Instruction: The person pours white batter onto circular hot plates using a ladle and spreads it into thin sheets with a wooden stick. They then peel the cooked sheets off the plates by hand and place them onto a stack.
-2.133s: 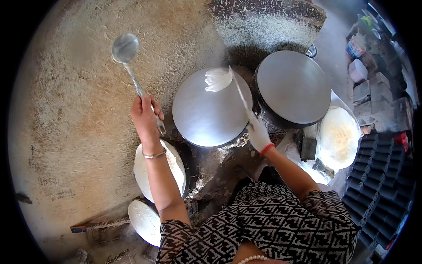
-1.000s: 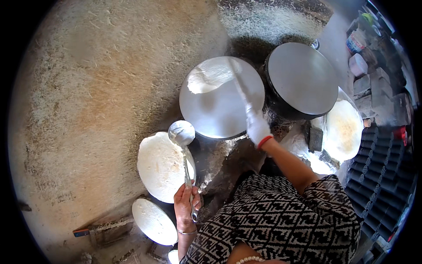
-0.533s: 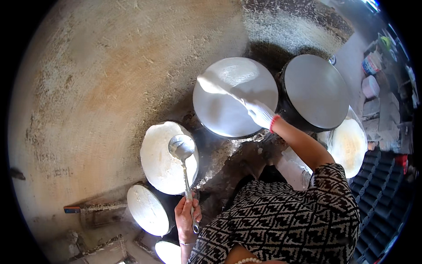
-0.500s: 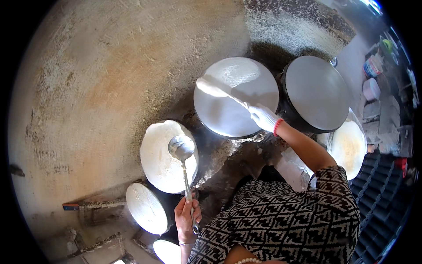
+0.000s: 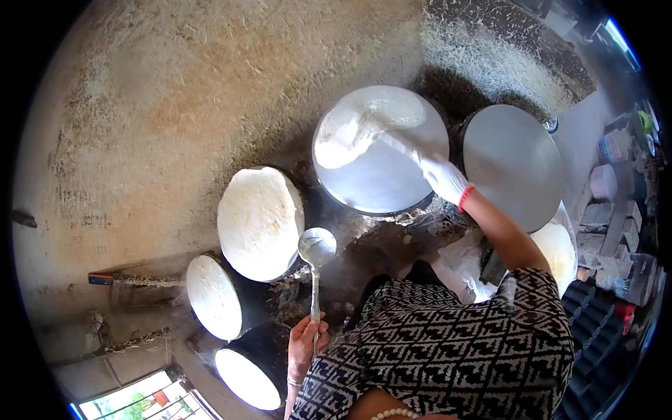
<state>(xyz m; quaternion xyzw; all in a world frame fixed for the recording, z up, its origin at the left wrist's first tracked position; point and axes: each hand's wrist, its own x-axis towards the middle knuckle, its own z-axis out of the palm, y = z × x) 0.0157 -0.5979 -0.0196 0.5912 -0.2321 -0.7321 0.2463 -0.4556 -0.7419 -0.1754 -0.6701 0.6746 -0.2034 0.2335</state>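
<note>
**Ladle in one hand, spreader on the hot plate in the other**

The biggest thing before me was the round steaming plate [image 5: 381, 150], pale grey and taut, with a patch of white batter [image 5: 343, 140] lying on its left part. It looked like a stretched sheet rather than a hard plate, so I judged it would give under pressure and tear if scraped hard. Just right of it sat a second plate [image 5: 514, 164], bare grey.

To my left stood a wide bowl [image 5: 260, 222] filled to the brim with the same white batter, heavy and sloppy by the look of it, and below it two smaller pots [image 5: 213, 297] with white contents.

My right hand [image 5: 444, 178], in a white glove, was clenched around a thin stick [image 5: 395, 140] whose far end rested in the batter on the plate. The stick seemed light and stiff; I held it at the near end, well back from the steam.

My left hand [image 5: 308, 343], bare, was closed around the end of the ladle [image 5: 316, 246] handle, its bowl hanging beside the wide bowl's rim. The ladle was metal, rigid, likely slick with wet batter, so a grip far down the handle kept the cup level. I could not tell whether the cup held anything.
</note>
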